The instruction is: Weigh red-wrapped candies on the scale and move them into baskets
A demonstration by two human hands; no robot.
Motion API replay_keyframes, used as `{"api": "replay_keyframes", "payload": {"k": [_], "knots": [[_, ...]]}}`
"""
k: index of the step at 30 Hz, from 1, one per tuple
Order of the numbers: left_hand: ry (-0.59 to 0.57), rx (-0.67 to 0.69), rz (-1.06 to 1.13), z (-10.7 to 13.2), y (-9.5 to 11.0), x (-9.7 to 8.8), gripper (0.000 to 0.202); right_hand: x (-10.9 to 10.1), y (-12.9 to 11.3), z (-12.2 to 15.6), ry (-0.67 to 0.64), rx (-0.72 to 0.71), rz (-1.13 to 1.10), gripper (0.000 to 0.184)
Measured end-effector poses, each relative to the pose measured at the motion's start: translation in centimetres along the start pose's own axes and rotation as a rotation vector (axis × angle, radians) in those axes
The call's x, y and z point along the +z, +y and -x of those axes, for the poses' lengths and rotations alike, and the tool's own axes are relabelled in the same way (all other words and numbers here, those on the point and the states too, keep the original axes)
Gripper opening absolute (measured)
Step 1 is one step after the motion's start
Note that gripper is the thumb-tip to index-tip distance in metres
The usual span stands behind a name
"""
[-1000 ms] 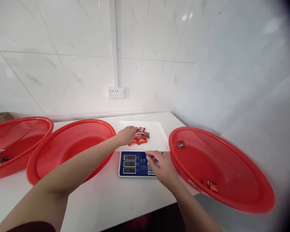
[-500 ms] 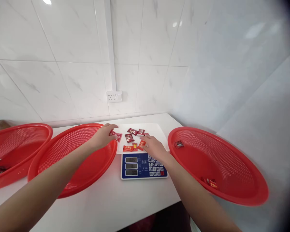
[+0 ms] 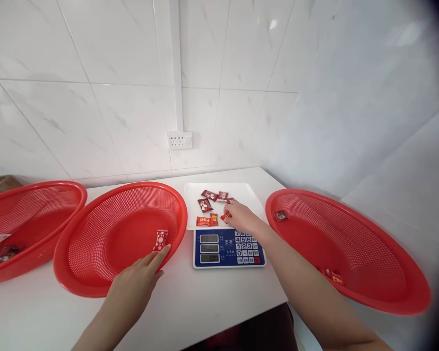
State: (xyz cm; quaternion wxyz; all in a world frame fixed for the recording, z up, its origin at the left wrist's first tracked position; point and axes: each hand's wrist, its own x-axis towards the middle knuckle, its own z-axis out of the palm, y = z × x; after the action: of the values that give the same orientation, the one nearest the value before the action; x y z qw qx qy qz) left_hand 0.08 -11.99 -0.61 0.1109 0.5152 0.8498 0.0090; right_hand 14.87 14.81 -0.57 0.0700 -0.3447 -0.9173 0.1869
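- Right hand (image 3: 243, 218): fingertips pinched together on a red candy packet (image 3: 226, 216), over the white tray (image 3: 243, 195).
- Left hand (image 3: 131, 287): open, fingers just beside a red-and-white candy packet (image 3: 160, 240) lying inside the middle red mesh basket (image 3: 131, 184).
- Risk: a loose pinch could drop the packet among the other candy packets (image 3: 205, 212); a low wrist could knock them off the tray.
- Writing: "志准" and keypad digits show on the digital scale (image 3: 227, 248); its readings and the wrapper print are too small to read.
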Motion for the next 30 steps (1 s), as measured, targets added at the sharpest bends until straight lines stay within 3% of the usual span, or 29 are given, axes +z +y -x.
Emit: {"api": "replay_keyframes", "payload": {"k": [3, 9, 14, 20, 24, 27, 30], "knots": [[0.036, -0.023, 0.036, -0.2, -0.3, 0.3, 0.049, -0.8, -1.7, -0.4, 0.025, -0.011, -0.093, 0.006], [0.076, -0.028, 0.031, -1.0, -0.7, 0.5, 0.047, -0.7, -6.0, -0.8, 0.042, -0.252, -0.425, 0.043], [0.131, -0.022, -0.019, -2.1, -0.5, 0.5, 0.047, 1.0, -4.7, -0.8, -0.028, -0.208, -0.131, 0.023], [0.184, -0.031, -0.039, -3.2, -0.3, 0.7, 0.044, 0.8, -2.9, -0.7, 0.047, -0.149, -0.114, 0.016], [0.181, -0.029, -0.053, -3.3, -0.4, 0.8, 0.043, 0.4, -4.4, -1.9, 0.146, -0.117, -0.197, 0.012], [0.177, -0.034, -0.039, -3.3, -0.4, 0.7, 0.044, 0.3, -6.2, -3.2, 0.198, -0.229, -0.363, 0.024], [0.166, -0.043, -0.018, -3.3, -0.3, 0.4, 0.044, 0.5, -6.8, -4.0, 0.200, -0.245, -0.303, 0.034]]}}
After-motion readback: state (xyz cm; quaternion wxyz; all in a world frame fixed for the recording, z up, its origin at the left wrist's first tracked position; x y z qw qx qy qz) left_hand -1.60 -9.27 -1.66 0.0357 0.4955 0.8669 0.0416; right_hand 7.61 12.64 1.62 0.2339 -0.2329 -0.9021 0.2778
